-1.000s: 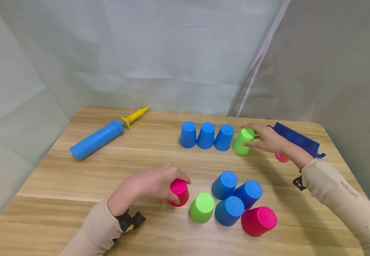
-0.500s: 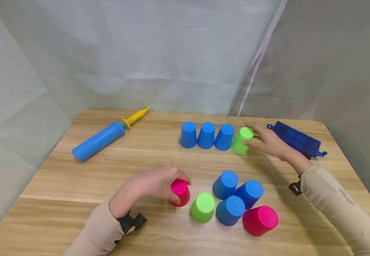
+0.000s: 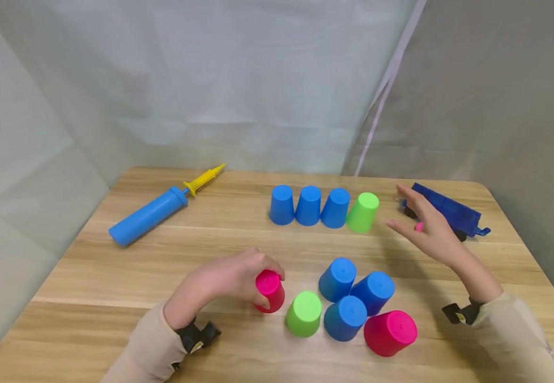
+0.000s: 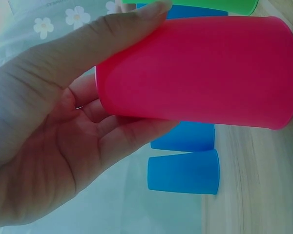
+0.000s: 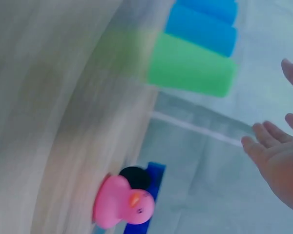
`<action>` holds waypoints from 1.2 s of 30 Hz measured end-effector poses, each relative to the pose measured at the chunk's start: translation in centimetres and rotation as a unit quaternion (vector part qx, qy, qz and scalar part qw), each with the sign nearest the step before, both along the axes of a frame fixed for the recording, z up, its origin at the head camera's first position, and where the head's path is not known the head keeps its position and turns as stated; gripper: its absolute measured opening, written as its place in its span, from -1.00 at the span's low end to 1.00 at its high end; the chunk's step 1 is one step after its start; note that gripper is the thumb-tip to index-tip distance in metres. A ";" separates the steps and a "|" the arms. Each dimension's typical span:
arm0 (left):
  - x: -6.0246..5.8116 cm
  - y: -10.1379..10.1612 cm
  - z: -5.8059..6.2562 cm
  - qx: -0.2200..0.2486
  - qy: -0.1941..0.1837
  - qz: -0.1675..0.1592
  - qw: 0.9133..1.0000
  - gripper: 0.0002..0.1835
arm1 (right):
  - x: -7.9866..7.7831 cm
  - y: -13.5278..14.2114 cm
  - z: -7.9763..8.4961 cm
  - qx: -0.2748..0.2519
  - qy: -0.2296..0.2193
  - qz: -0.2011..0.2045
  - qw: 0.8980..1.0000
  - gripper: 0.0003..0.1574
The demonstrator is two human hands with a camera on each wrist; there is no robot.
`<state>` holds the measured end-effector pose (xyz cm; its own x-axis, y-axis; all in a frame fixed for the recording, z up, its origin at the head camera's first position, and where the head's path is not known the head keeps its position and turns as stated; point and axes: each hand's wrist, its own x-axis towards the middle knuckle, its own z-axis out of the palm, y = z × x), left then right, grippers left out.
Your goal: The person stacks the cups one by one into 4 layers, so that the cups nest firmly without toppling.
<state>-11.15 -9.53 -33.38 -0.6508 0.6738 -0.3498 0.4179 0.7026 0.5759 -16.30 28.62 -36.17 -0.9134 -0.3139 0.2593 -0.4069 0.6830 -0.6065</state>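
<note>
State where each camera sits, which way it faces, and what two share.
Head: on the head, facing forward and down at the table; left hand, right hand, sleeves show.
Left wrist: on that wrist, facing the red cup gripped by the left hand, which shows.
Right wrist: on that wrist, facing the duck and far green cup; right hand at one edge.
Head and right wrist views share that cup and hand.

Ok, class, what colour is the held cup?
The cup is pinkish-red, clearest in the left wrist view.
</note>
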 end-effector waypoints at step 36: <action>-0.4 -0.5 -0.6 0.032 0.049 -0.015 0.998 -0.47 | 4.2 -1.1 -0.2 0.014 -0.105 0.378 0.919 -0.41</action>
<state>-11.52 -10.05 -34.02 -0.6596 0.7119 -0.2410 0.4940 0.6523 0.5748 -12.12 27.52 -36.35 -0.4595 -0.8842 0.0839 -0.6475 0.2689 -0.7131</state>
